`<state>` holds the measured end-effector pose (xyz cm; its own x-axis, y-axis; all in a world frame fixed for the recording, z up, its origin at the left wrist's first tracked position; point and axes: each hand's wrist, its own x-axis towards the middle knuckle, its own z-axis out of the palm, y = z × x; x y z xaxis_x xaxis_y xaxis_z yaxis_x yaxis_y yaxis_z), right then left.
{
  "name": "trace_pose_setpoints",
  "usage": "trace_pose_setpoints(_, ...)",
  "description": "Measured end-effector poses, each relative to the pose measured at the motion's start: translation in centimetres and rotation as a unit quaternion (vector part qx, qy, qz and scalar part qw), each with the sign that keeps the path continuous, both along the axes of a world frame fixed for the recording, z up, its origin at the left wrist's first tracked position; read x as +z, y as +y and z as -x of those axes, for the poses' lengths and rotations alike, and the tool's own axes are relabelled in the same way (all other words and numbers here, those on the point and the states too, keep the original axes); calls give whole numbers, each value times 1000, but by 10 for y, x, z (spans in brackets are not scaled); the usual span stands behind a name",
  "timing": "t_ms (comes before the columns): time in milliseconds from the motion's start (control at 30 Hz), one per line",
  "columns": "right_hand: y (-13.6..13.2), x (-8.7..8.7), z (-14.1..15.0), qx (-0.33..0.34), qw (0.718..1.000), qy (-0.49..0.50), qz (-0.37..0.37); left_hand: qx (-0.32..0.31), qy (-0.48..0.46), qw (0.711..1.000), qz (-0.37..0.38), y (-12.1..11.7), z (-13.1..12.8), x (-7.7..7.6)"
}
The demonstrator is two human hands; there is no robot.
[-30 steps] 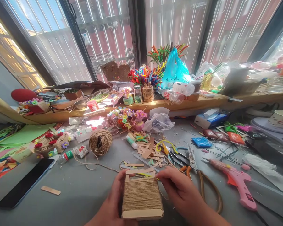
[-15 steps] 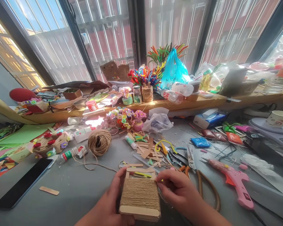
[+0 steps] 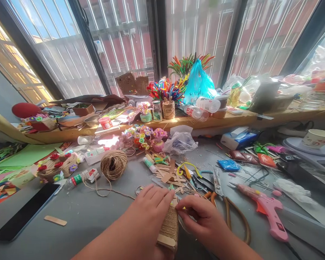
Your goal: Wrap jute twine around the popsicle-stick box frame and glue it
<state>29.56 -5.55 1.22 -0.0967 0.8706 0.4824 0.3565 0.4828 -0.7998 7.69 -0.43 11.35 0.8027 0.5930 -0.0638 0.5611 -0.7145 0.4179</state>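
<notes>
A small box frame of wooden craft sticks [image 3: 165, 239], wound with rows of brown twine [image 3: 169, 221], is held low in front of me. My left hand [image 3: 144, 213] lies over its left side and top, fingers bent across it, covering much of the frame. At the frame's upper right edge, the thumb and forefinger of my right hand [image 3: 203, 216] are pinched together on the twine there; the strand itself barely shows. From behind my left hand a loose strand runs left to the twine ball [image 3: 113, 164] on the grey table.
Loose craft sticks [image 3: 166, 171], pliers and scissors [image 3: 217, 182] lie beyond my hands. A pink glue gun [image 3: 265, 207] rests at right, a black phone [image 3: 27, 209] and a single stick [image 3: 55, 220] at left. Behind stands a crowded ledge [image 3: 141, 125] with bottles and pipe cleaners.
My left hand has moved from the frame's left side up and across its front, hiding much of the wound twine. My right hand stays pinched at the right edge.
</notes>
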Motion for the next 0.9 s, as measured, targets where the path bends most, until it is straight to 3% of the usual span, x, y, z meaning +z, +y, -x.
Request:
trace_pose_setpoints(100, 1, 1, -2, -7, 1000, 13, -14, 29, -42, 999, 1, 0, 4, 7)
trace_pose_setpoints(167, 0, 3, -4, -21, 999, 23, -22, 39, -87, 995, 6, 0, 17, 0)
trace_pose_setpoints(333, -3, 13, -5, -27, 999, 21, -38, 81, -215, 970, 79, -5, 48, -48)
trace_pose_setpoints(467, -4, 18, -6, -21, 997, 2, -67, 119, -308, 921, 208, -18, 53, -81)
trace_pose_setpoints(567, -3, 17, -8, -20, 998, -10, -63, 129, -384, 881, 244, -27, 49, -95)
trace_pose_setpoints(767, -3, 11, -4, -16, 997, -25, -69, 161, -407, 860, 264, -35, 54, -112)
trace_pose_setpoints(900, -3, 8, -1, -14, 998, -17, -67, 168, -373, 868, 281, -30, 65, -104)
